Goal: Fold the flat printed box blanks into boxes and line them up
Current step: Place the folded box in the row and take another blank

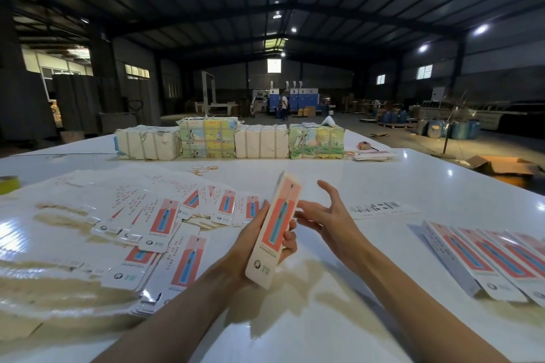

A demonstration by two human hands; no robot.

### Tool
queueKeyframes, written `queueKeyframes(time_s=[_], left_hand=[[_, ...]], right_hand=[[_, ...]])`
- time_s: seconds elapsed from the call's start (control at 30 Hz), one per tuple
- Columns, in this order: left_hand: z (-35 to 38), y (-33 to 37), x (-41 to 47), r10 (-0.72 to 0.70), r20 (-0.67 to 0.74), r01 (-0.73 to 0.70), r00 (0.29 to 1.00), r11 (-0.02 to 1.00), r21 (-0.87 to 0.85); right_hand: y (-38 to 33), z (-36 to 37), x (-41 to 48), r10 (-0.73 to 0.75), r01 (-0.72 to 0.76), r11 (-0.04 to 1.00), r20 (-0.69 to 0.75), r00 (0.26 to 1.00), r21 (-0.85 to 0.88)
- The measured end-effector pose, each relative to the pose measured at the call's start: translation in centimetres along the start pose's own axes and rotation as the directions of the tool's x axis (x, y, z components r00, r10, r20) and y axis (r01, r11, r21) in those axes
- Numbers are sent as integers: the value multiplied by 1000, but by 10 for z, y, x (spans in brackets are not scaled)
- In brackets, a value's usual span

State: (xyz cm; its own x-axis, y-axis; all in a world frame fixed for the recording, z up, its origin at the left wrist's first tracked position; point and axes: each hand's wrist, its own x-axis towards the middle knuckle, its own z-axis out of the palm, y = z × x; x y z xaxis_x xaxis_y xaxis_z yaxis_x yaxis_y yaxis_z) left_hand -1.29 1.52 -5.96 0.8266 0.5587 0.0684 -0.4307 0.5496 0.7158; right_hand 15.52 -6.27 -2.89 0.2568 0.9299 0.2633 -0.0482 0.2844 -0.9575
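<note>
Head view: left hand (259,240) grips a folded box (274,230) upright above the white table (383,183); right hand (327,215) hovers beside it, fingers spread, empty. Flat blanks (153,224) lie left; finished boxes (486,259) lined up right.

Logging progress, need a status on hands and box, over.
Left hand gripping folded box, held up tilted. Right hand open beside it. Flat blanks left, finished row right; nothing blocking.
</note>
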Motion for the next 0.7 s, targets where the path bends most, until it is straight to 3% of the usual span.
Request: queueKeyframes(time_s=[0.1,0.23,0.37,0.43,0.5,0.63,0.7], left_hand=[[4,-1,-3,12,9,-12,1000,999,48],[9,-2,-5,72,-78,-41,994,939,342],[15,-3,-5,271,-155,-103,950,740,665],[15,2,-6,356,-147,-143,923,673,726],[16,5,-7,354,-124,-142,927,636,759],[18,-1,-8,315,-33,-118,949,450,885],[16,-3,-8,280,-18,-112,960,440,891]], right_hand=[[4,6,-4,-12,14,999,55,998,-40],[-2,-4,-6,-35,32,999,63,997,40],[-6,-15,-5,-20,22,999,74,997,-33],[-4,-17,-4,8,0,997,98,995,-80],[0,-15,-4,31,-11,990,142,989,-139],[5,-12,-5,67,-32,984,197,978,-174],[4,-12,-6,90,-54,983,206,974,-173]])
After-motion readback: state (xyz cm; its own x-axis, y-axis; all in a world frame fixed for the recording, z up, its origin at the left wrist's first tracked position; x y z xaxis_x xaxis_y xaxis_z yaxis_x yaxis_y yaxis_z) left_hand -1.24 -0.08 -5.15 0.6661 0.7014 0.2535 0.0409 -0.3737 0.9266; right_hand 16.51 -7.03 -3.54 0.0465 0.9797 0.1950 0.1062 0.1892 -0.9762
